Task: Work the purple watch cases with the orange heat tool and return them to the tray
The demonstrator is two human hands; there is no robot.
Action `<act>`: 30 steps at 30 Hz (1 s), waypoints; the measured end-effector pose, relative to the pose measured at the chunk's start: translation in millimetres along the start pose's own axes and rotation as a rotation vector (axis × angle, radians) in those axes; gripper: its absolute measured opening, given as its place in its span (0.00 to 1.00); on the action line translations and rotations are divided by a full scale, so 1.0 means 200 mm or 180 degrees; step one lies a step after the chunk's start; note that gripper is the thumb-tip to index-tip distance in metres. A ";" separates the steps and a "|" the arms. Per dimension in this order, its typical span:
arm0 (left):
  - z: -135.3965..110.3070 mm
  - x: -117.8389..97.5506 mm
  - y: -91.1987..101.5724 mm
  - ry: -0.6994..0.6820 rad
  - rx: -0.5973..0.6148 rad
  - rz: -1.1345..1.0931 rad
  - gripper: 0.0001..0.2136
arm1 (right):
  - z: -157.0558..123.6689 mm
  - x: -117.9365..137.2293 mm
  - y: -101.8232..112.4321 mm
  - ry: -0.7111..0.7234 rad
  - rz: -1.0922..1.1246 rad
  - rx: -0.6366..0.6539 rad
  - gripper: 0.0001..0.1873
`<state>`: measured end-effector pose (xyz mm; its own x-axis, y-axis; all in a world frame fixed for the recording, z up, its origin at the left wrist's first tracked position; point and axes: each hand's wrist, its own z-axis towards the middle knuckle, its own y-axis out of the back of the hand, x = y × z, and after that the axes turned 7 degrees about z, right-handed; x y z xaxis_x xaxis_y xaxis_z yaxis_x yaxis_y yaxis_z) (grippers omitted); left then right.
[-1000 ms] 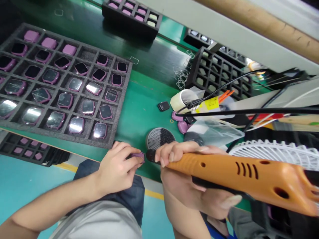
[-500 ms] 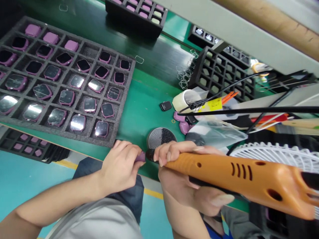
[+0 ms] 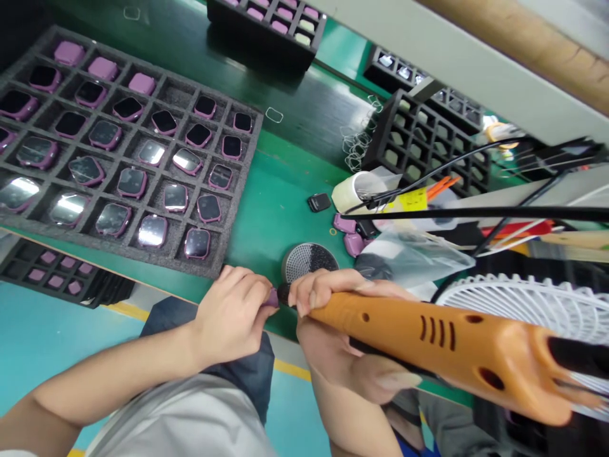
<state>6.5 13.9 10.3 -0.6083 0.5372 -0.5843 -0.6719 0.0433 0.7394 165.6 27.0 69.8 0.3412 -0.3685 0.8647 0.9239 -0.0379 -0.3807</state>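
Observation:
My left hand (image 3: 233,314) is closed around a small purple watch case (image 3: 272,297) at the near edge of the green bench; only a sliver of the case shows past my fingers. My right hand (image 3: 342,317) grips an orange electric screwdriver (image 3: 442,343), whose black tip (image 3: 284,294) touches the case. A round perforated dish (image 3: 309,260) lies just behind the two hands.
A black foam tray (image 3: 238,209) with several purple watches fills the left of the bench. More foam trays (image 3: 419,146) stand at the back. A tape roll (image 3: 354,190), loose purple cases (image 3: 352,241), a plastic bag, cables and a white fan grille (image 3: 537,304) crowd the right.
My left hand has closed more over the purple case and hides most of it. The screwdriver has shifted a little left and lower. Both hands stay at the bench edge.

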 end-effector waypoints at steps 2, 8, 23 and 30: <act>0.00 0.01 0.00 -0.0018 0.0040 0.0009 0.06 | 0.00 -0.01 0.00 0.0060 0.0028 -0.0045 0.30; -0.01 0.04 0.03 -0.0400 0.0415 0.0224 0.15 | 0.07 0.02 0.06 0.0417 0.0020 -0.0508 0.25; -0.03 0.05 0.06 -0.0563 0.0581 0.0189 0.12 | 0.14 -0.07 0.11 0.0663 -0.0036 -0.0932 0.22; -0.04 0.06 0.03 -0.0624 0.0508 0.0202 0.09 | 0.14 -0.07 0.10 0.0562 -0.0123 -0.0950 0.22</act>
<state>-8.5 13.9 6.1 -0.5432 0.6953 -0.4706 -0.5504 0.1283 0.8249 184.3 57.5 58.6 0.2477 -0.5156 0.8202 0.8353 -0.3153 -0.4505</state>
